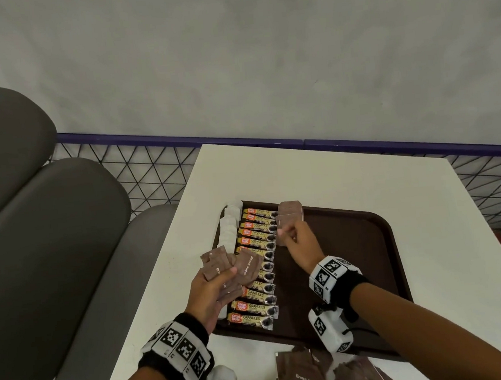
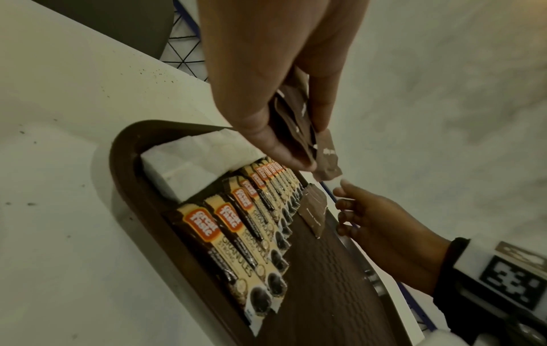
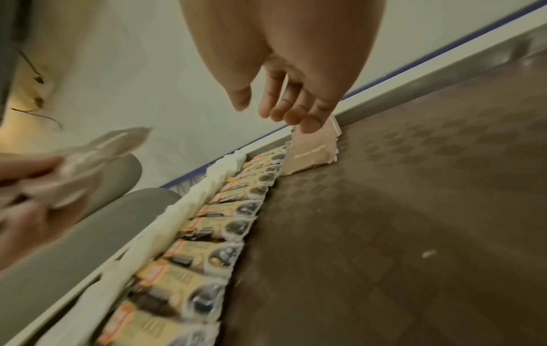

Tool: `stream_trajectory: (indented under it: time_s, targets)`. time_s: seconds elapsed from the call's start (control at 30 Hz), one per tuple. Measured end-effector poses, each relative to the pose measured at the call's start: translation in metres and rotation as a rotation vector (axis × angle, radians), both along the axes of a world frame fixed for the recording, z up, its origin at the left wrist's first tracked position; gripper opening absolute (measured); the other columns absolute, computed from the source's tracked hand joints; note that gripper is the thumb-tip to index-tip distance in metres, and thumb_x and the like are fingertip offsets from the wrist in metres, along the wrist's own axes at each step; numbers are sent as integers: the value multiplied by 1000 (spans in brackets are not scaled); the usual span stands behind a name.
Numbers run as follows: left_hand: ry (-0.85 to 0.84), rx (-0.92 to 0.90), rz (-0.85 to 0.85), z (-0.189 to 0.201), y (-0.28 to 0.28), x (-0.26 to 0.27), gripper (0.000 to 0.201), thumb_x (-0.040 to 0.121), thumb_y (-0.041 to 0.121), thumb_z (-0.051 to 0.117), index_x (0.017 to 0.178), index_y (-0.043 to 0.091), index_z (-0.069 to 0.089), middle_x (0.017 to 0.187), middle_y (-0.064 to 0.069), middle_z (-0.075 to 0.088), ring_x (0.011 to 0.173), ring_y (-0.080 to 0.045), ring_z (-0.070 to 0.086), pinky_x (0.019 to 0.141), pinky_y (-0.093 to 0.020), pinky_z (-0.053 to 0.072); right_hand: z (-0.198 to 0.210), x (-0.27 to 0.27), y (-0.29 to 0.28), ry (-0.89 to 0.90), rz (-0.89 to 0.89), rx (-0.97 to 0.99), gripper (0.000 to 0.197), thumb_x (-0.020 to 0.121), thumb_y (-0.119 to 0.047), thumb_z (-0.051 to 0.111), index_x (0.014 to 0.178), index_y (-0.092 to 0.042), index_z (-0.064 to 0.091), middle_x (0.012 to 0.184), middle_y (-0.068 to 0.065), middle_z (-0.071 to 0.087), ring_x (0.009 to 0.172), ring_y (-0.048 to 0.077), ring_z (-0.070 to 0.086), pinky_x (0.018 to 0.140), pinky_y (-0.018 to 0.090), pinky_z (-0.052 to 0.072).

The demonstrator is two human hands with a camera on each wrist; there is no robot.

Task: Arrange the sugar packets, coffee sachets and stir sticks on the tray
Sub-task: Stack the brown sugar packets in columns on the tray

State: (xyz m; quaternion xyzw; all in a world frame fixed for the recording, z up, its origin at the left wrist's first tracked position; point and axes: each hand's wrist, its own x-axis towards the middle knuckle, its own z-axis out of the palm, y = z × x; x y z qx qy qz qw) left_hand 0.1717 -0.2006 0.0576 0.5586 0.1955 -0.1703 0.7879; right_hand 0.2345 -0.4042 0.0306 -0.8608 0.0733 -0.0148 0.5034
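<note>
The small brown paper sugar packets you have begun laying at the far end of the dark brown plastic tray overlap like shingles, just beside the row of yellow-and-brown foil coffee sachets. Your right hand hovers over that short column with its fingers narrow and gently curled; the right wrist view shows nothing between them, with the fingertips just at the near edge of the top packet.

Your left hand clutches a loose fan of the same flat brown packets, fingers curled round them above the sachet row. That bundle is your main risk: the packets are thin, slick and splayed at different angles, so one could slide out and drop onto the sachets, knocking their neat overlap askew. Drawing the next one out too briskly could spill several.

The laid packets are light and only resting on one another, so a brushing fingertip could shunt the column sideways against the sachet ends. The tray floor has a fine woven-looking embossed texture, which should offer some grip.

White folded paper pieces line the tray's left rim. More brown packets lie heaped on the smooth white bench nearest you, close to its edge, where a forearm might sweep them off.
</note>
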Motion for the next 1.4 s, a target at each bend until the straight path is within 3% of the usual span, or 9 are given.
stream_trajectory:
  time_s: [0.23,0.3,0.4,0.6,0.8,0.9,1.03,1.13,1.4]
  targets:
    - [-53,-7,14,6,-10,-5,28,87,6,59,114,13,60,107,-12,70,96,-27,68,71,-33,56,12,-33,19,230,328,257,22,92,-37,50,77,-22,53,74,-7,53,66,6,49,65,17,40]
    - [-64,-20,7,8,-13,-7,25,87,5,59,111,12,61,106,-13,70,94,-26,69,67,-30,57,11,-39,24,277,406,336,7,88,-33,58,86,-26,58,84,-8,61,78,9,59,73,22,47]
    - [-55,-27,-8,9,-16,-10,28,87,5,60,114,9,60,109,-16,69,96,-26,68,69,-32,57,10,-43,28,262,449,451,22,83,-16,65,101,-28,60,97,-6,66,97,15,62,86,29,51]
    - [-33,-90,15,4,-15,-9,31,87,5,60,119,4,58,108,-17,65,95,-27,68,69,-34,57,19,-31,20,188,141,545,19,82,2,61,93,-11,52,93,8,64,72,13,65,57,20,51]
    - [-15,-200,-16,7,-9,-5,18,91,0,45,96,11,59,103,-16,58,94,-29,62,79,-41,54,15,-15,-17,165,-77,104,13,87,-9,58,85,-21,52,98,7,63,81,19,57,68,32,47]
    - [-14,-235,-28,11,-6,-6,25,87,-4,39,89,12,58,100,-15,57,97,-31,58,86,-46,49,12,-11,-33,202,-63,-35,8,87,-11,58,95,-12,57,92,2,57,85,17,51,73,23,35]
    - [35,-228,-3,4,0,-4,30,91,-4,37,111,8,56,113,-25,58,102,-34,60,81,-44,53,-1,-5,-39,287,-4,-21,22,84,-10,64,105,-2,62,93,6,60,87,18,54,65,22,39]
    - [58,-203,14,-2,2,-2,36,93,-3,40,127,2,48,125,-27,55,105,-36,60,73,-39,58,-10,-1,-37,313,-18,-15,24,82,-10,67,105,-2,63,98,10,64,88,18,55,74,22,39]
    - [56,-143,-28,-3,8,0,31,90,-2,51,118,12,54,117,-19,61,109,-37,59,69,-39,60,-24,10,-31,339,-170,-75,31,75,-11,72,68,-19,43,68,-5,47,74,19,49,67,28,39]
